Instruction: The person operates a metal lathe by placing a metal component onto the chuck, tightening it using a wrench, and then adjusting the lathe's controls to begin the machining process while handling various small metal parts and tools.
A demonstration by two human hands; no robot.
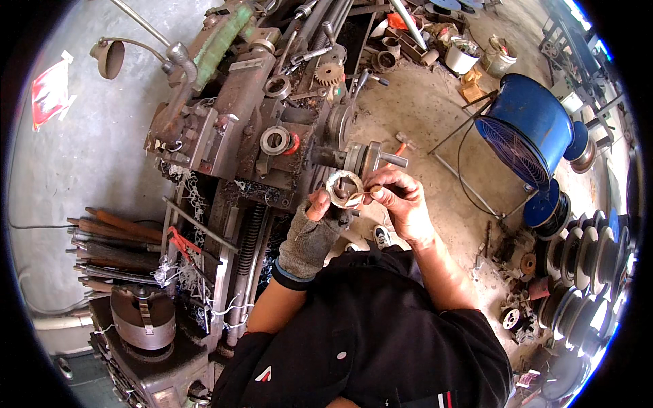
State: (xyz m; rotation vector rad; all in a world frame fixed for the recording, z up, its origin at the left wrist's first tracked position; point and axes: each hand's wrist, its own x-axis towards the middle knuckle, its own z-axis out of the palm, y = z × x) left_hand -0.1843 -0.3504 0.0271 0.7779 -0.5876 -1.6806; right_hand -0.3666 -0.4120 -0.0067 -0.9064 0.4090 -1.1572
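My left hand, in a grey work glove with bare fingertips showing, holds a metal ring upright in front of my body. Bare and pinched at the ring's right side, my right hand grips a small brownish piece between thumb and fingers; its exact kind is unclear. Just beyond the hands is a lathe's handwheel. Another metal ring lies on the lathe carriage, beside a red ring-shaped part.
A toothed gear rests on the lathe. To the left are red-handled pliers, metal shavings and a chuck. A blue drum fan stands right, above stacked spools. A hammer lies on the floor.
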